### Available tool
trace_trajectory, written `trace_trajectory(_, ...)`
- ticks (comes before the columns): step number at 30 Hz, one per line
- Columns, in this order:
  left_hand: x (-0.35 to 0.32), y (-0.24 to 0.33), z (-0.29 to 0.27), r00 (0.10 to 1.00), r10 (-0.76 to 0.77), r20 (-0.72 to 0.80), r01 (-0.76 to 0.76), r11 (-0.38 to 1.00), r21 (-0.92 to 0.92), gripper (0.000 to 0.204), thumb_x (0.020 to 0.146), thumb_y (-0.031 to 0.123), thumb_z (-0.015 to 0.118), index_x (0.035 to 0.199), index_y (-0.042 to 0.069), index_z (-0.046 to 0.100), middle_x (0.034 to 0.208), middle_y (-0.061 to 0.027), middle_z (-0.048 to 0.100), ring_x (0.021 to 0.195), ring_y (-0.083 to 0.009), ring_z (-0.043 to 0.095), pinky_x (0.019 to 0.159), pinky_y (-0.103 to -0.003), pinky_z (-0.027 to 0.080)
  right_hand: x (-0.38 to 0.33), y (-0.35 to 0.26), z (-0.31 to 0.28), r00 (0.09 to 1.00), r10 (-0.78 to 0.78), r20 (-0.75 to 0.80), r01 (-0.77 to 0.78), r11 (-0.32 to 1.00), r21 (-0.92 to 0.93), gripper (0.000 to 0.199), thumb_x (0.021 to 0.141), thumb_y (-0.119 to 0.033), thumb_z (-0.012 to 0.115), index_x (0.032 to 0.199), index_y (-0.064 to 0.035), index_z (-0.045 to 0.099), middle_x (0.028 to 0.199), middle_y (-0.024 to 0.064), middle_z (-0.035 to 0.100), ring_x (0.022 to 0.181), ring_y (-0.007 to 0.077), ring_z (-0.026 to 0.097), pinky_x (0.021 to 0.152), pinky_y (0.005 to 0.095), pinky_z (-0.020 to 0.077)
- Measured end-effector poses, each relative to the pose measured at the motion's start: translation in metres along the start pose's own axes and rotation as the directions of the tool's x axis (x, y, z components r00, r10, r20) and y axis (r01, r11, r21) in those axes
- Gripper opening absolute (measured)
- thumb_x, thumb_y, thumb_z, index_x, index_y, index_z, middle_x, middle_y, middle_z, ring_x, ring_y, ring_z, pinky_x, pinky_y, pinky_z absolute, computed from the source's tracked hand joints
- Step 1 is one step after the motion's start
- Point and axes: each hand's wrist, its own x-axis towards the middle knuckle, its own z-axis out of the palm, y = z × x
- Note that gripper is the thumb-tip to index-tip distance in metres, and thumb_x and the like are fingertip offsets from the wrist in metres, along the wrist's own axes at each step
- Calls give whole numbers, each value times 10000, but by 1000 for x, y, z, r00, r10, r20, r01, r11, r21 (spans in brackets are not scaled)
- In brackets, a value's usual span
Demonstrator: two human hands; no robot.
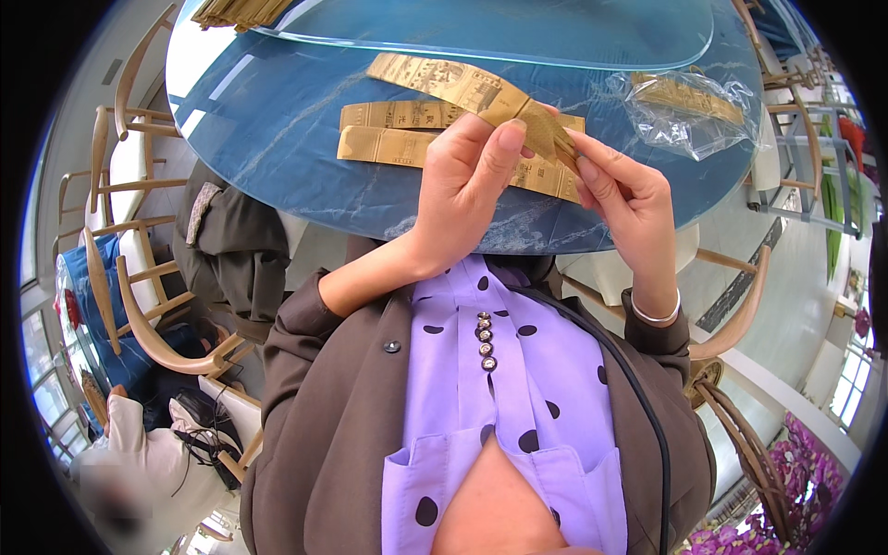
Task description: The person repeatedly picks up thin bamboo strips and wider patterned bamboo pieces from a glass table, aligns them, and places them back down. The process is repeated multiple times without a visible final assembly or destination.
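Observation:
A long gold printed paper strip [453, 81] is held over the table between my two hands. My left hand [467, 176] pinches it near its middle, thumb on top, with the far end stretching out to the upper left. At its near right end the strip looks folded or layered, and the fingers of my right hand [627, 185] close on that part. Beneath my hands, two more gold strips [379, 144] lie side by side on the blue table [305, 190], partly covered by my hands and the held strip.
A clear plastic bag [689, 116] with gold strips in it lies to the right. At the far side is a raised glass turntable [499, 42], with a stack of gold strips [239, 11] at the upper left. Wooden chairs [139, 185] and a person [153, 462] are to the left.

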Motion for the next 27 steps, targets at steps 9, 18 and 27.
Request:
trace_trajectory(9,25,30,8,938,344,48,-344,902,262,203,1049,125,510,1039,-38,630,1102,-77,698,618,-25,486,543,-184,391,6,-17,37,945,-275,-178,269,961,-59,295,1004,-84,599,1284,-11,653,828,32,658,654,53,540,547,187,400)
trace_trajectory(18,18,-4,-1,994,4,-113,-2,1000,19,334,1070,257,499,1064,-15,692,734,38,582,536,16,288,475,-186,241,11,3,48,988,1,-154,-17,994,-105,210,1015,-143,588,1070,33,688,658,37,569,586,78,499,534,247,404)
trace_trajectory(27,17,-35,-10,991,-14,-132,35,987,158,300,1054,251,540,999,11,711,625,90,469,545,11,299,485,-202,228,11,18,52,986,14,-164,-55,968,-243,244,1022,-158,586,1118,45,681,694,10,556,630,64,489,558,226,393)
